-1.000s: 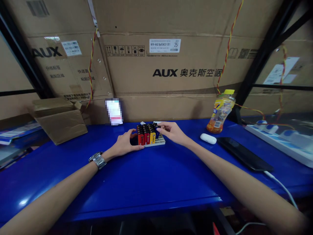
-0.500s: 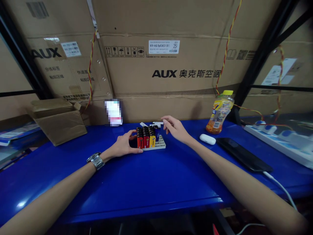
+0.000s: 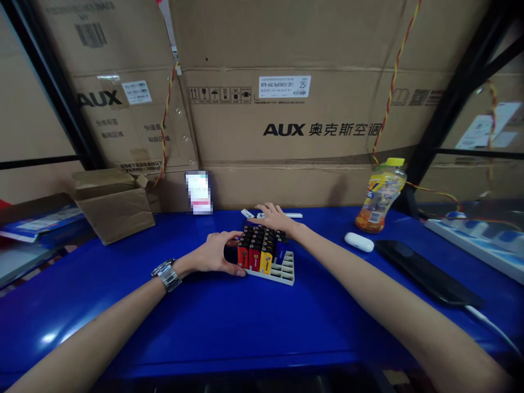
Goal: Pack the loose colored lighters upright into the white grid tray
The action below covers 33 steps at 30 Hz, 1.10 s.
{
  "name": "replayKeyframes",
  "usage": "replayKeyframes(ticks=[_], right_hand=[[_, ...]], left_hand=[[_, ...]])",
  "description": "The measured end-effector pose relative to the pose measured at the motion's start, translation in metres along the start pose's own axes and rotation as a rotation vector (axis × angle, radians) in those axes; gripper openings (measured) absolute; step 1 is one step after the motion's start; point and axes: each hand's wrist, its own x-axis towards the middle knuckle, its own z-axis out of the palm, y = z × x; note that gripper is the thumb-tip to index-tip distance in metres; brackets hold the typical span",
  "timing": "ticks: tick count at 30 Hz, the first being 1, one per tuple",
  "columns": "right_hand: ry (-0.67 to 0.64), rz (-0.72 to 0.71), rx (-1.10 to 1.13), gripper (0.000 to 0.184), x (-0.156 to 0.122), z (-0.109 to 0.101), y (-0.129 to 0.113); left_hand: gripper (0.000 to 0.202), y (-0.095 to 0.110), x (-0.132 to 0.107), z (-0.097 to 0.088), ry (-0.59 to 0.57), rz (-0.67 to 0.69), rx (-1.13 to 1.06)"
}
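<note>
Lighters [image 3: 256,256] stand packed in the left rows of a pale tray [image 3: 284,275] on the counter [image 3: 204,327] — the right slots are bare. The left hand [image 3: 215,254] cups the block's left side, its grip unclear; the right hand [image 3: 274,217] lies open at the far edge, holding nothing.

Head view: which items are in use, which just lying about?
In use: left hand, right hand, red, yellow and blue disposable lighters, grey plastic grid tray.
Lying about: yellow-capped plastic bottle, white earbud case, black smartphone, open cardboard box.
</note>
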Motion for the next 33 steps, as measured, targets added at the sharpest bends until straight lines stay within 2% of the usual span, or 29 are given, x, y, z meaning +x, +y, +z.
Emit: replayKeyframes(ticks=[2,5,10,15,20,24,26,29,33], right_hand=[[-0.016,-0.027,0.015,0.043,-0.001,-0.003,-0.002],[-0.033,-0.035,0.146,0.039,-0.018,-0.012,-0.002],[-0.008,0.061,0.311,0.032,-0.051,-0.02,0.004],[0.015,0.106,0.269,0.029,-0.064,-0.021,0.011],[-0.051,0.175,0.147,0.028,-0.071,-0.028,0.018],[-0.078,0.26,0.016,0.026,-0.075,-0.035,0.014],[-0.038,0.3,0.028,0.021,-0.075,-0.037,0.009],[0.126,0.365,0.236,0.017,-0.072,-0.038,0.002],[0.346,0.456,0.849,0.02,-0.064,-0.035,-0.007]], left_hand=[[0.093,0.0,0.0,0.0,0.01,-0.006,0.003],[0.091,0.003,0.0,0.001,0.027,-0.012,0.014],[0.086,0.006,-0.001,0.0,0.055,-0.023,0.035],[0.09,0.0,0.003,-0.001,0.095,-0.067,0.006],[0.09,-0.013,0.007,-0.003,0.142,-0.129,0.031],[0.086,-0.016,0.008,-0.002,0.161,-0.17,0.045],[0.088,-0.015,0.008,-0.001,0.167,-0.198,0.061],[0.089,-0.014,0.009,0.001,0.174,-0.212,0.092],[0.085,-0.013,0.009,0.002,0.18,-0.2,0.117]])
